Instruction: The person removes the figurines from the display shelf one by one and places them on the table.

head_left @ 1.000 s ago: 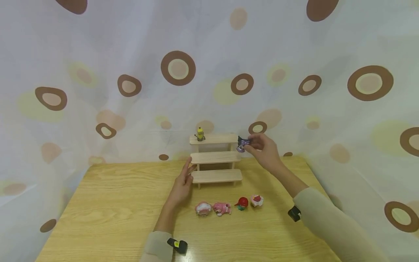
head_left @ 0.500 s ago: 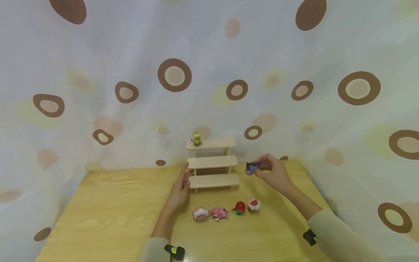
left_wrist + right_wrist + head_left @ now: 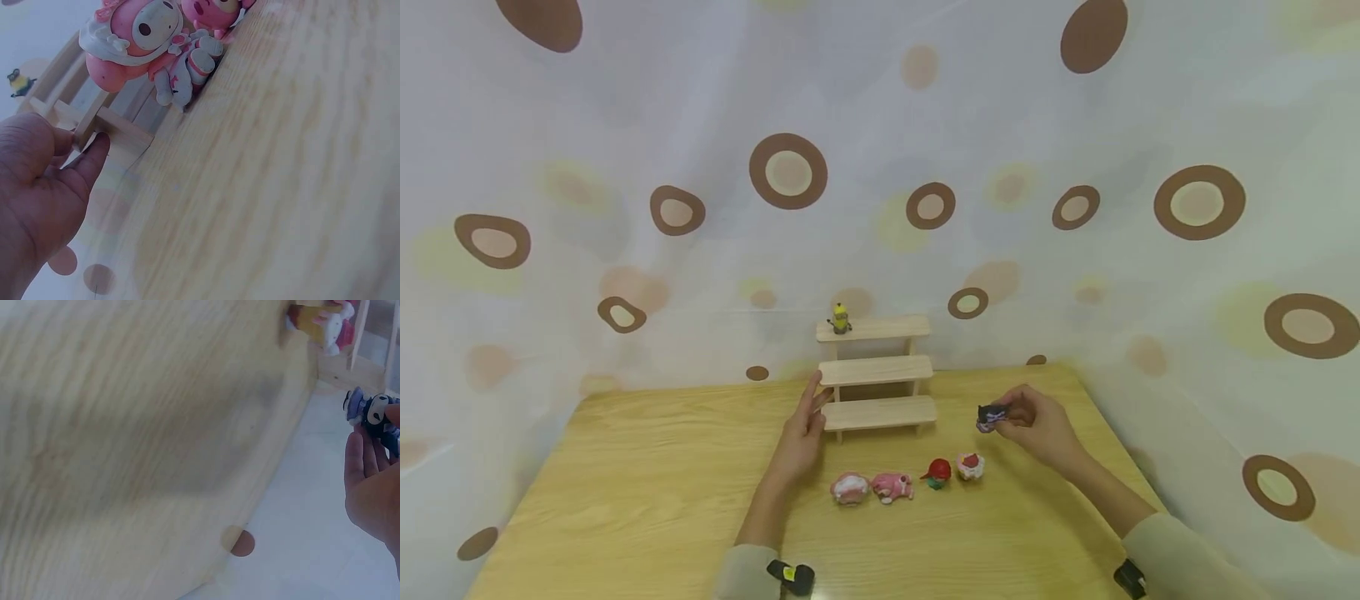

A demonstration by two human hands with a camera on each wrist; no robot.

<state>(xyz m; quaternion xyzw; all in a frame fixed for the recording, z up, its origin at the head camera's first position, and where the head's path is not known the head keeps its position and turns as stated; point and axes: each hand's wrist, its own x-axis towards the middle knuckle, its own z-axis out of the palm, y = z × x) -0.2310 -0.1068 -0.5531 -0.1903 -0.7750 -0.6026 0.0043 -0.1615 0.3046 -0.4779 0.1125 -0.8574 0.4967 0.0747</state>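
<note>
My right hand [image 3: 1041, 429] pinches a small black-and-purple figurine [image 3: 992, 417] between thumb and fingers, in the air to the right of a three-step wooden display shelf [image 3: 880, 412]. In the right wrist view the figurine [image 3: 375, 411] shows a white face against black. At the shelf's left end is my left hand [image 3: 799, 442]; the left wrist view shows its thumb and fingertips gripping the end of a step. A yellow minion figurine [image 3: 840, 318] stands at the left of the top step. The two lower steps bear no figurines.
In front of the shelf, on the wooden table [image 3: 662, 483], stand two pink figurines, one with a white hood [image 3: 850, 489] and one plain pink [image 3: 892, 487]. Right of them are a red-capped figurine [image 3: 938, 473] and a white-and-pink one [image 3: 970, 466]. A spotted cloth [image 3: 850, 100] hangs behind.
My right hand has lowered the black-and-purple figurine from beside the top step and drawn it back to the right of the shelf. The left hand stays at the shelf's left end.
</note>
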